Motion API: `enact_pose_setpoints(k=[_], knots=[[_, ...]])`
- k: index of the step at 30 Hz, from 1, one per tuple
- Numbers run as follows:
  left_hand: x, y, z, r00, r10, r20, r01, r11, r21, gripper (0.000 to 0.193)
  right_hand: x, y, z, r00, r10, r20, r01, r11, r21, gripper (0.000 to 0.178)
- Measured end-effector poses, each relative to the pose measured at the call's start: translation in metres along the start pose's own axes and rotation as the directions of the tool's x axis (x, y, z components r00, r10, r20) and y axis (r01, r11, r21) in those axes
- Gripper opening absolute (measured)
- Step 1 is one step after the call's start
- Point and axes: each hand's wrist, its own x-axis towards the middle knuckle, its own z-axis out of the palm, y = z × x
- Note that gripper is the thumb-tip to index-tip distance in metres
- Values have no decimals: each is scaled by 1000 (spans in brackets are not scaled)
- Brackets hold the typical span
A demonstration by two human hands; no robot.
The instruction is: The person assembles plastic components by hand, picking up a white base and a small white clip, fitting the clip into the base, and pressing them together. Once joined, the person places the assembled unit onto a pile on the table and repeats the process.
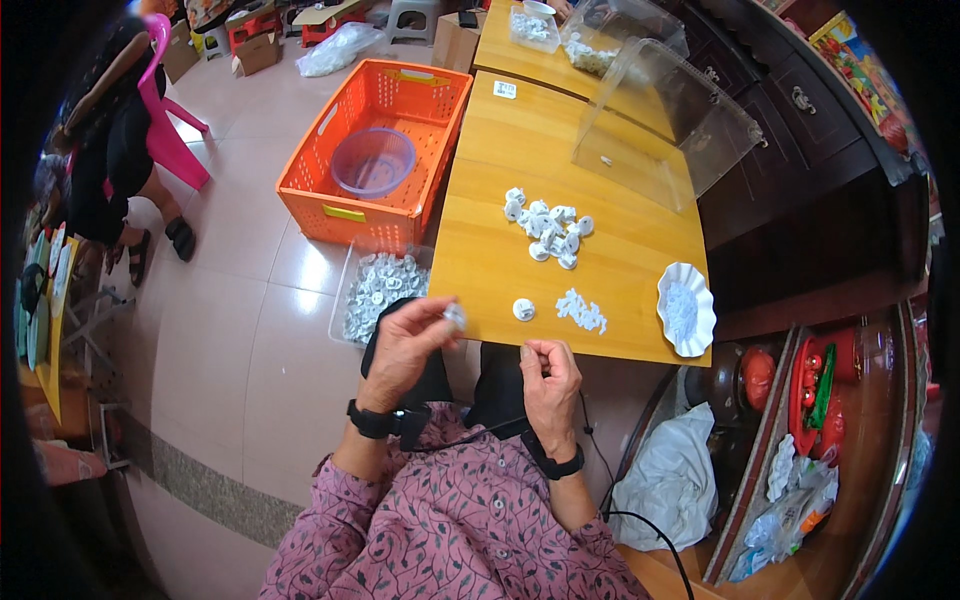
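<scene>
Your yellow wooden desk [640,240] spreads beyond both grips, with a tiled floor [220,340] off to their left. Ahead of your left grip [405,348] is a clear tub [343,290] full of grey-white parts [385,280]; farther ahead, an orange crate [298,190] holds a purple bowl [372,178]. Well to the right of your right grip [551,392], a white scalloped dish [706,312] holds small pale pieces [681,308]. Nearer, ahead of that grip, sit a lone round part [523,309], loose white bits [582,311] and, farther on, a cluster of white parts [548,230]. Your left grip pinches a whitish part [455,316] near the desk's left corner; your right grip has thumb and forefinger pressed together at the near edge, though you cannot tell whether anything lies between.
</scene>
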Motion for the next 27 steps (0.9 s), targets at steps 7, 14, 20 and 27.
enact_pose_setpoints(k=[7, 14, 20, 27], knots=[[31, -4, -75, 893, 68, -445, -55, 998, 43, 34, 5, 29, 1, 990, -90, -108, 73, 986, -150, 7], [57, -22, -116, 820, 67, -569, -43, 997, 56, 40, 22, 45, -8, 951, -273, -143, 176, 861, -478, 12], [52, -13, -63, 820, 258, -511, -111, 947, 301, 37, 31, 52, -14, 953, -297, -65, 182, 730, -659, 18], [35, -13, 12, 844, 499, -195, -275, 715, 643, 19, 20, 48, -17, 948, -319, -14, 230, 713, -663, 17]])
